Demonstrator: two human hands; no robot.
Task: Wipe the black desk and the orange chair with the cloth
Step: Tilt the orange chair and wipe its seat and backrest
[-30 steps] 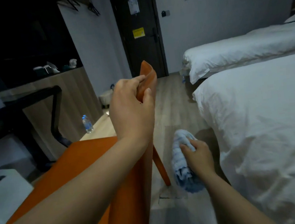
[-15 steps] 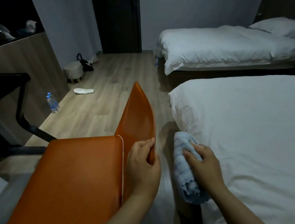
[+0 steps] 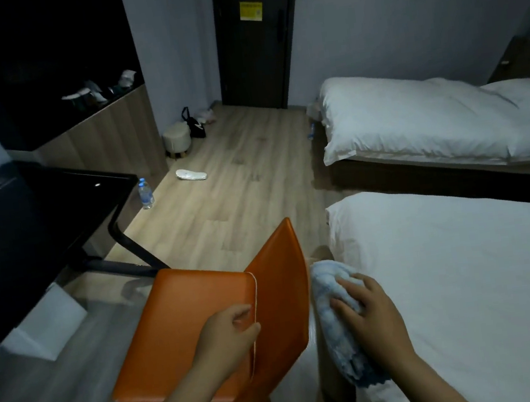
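Observation:
The orange chair (image 3: 179, 328) stands in the lower middle, its backrest (image 3: 280, 282) turned toward the near bed. My left hand (image 3: 226, 335) rests over the seat at the seam with the backrest, fingers loosely curled, holding nothing. My right hand (image 3: 371, 314) grips the bunched blue cloth (image 3: 337, 335), which sits against the rear face of the backrest, between the chair and the bed. The black desk (image 3: 25, 213) fills the left side, and its angled leg reaches the floor near the chair.
The near white bed (image 3: 466, 276) lies close on the right, with a second bed (image 3: 414, 122) beyond. A water bottle (image 3: 145, 193), a slipper (image 3: 191, 174) and a small stool (image 3: 177, 140) are on the wooden floor. A white box (image 3: 45, 324) sits under the desk.
My left hand let go of the backrest's edge and came down to the seat by the seam. The right hand stays behind the backrest with the cloth. The view shifted up.

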